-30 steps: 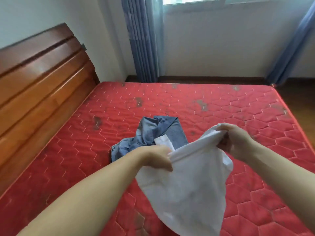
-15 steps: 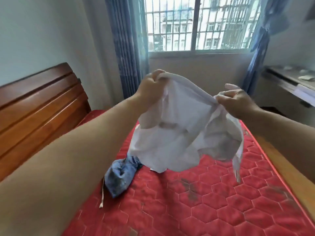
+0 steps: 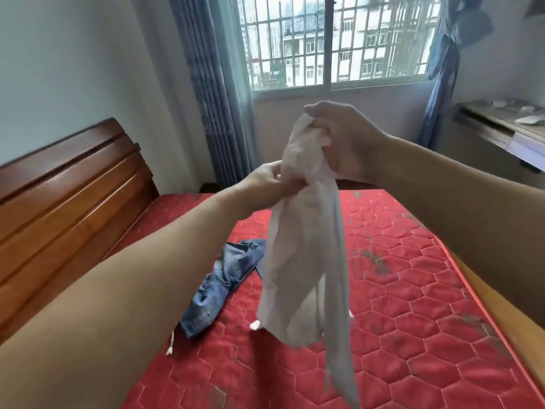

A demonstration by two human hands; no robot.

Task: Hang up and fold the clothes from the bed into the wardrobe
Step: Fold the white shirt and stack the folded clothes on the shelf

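The white cloth (image 3: 303, 261) is bunched up, so its kind is hard to tell, and its lowest tail is blurry. The right hand (image 3: 345, 137) grips its top, held high over the bed (image 3: 413, 305). The left hand (image 3: 265, 184) pinches it lower down. Blue jeans (image 3: 221, 284) lie crumpled on the bed, partly behind the cloth. A barred window (image 3: 339, 39) is behind.

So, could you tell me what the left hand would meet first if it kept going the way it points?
The white garment: the left hand points rightward and already holds it, with the right hand likely just beyond.
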